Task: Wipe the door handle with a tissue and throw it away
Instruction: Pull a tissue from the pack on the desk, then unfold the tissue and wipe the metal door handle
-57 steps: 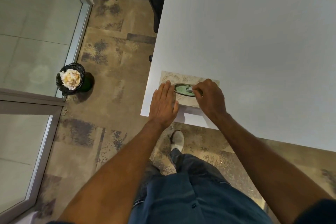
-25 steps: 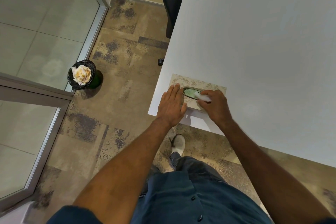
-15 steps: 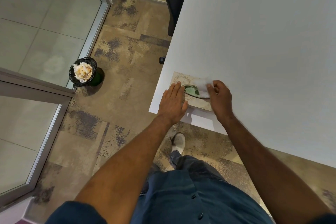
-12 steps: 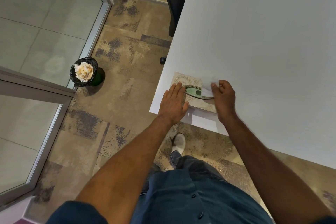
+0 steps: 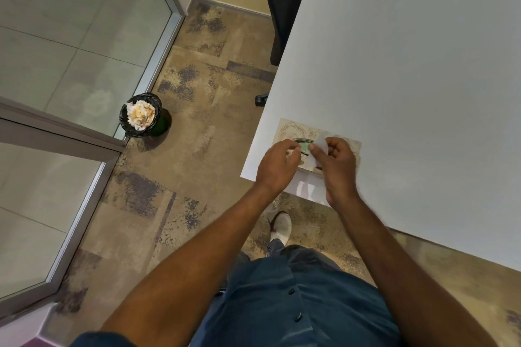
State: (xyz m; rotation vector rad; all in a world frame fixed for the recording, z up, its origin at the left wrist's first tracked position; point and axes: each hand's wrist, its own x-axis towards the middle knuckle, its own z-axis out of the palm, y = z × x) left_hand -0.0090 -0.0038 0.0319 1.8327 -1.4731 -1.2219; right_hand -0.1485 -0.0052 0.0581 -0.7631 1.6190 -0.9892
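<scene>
A beige patterned tissue box (image 5: 293, 128) with a green oval slot lies near the corner of the white table (image 5: 408, 79). My right hand (image 5: 337, 166) pinches a white tissue (image 5: 320, 148) just above the box's slot. Beside the slot, my left hand (image 5: 277, 165) hovers with its fingers curled; it appears to touch the tissue's lower edge. A small bin (image 5: 141, 115) lined with a black bag and full of crumpled paper stands on the floor to the left. No door handle is visible.
Glass panels in metal frames (image 5: 93, 138) line the left side, meeting at a corner next to the bin. A black chair (image 5: 282, 3) stands behind the table. My foot in a white shoe (image 5: 282, 227) rests on the brown patterned carpet.
My right hand drew a tissue out of the box's slot and lifted it. My left hand came off the box, where it lay flat, and curled toward the tissue.
</scene>
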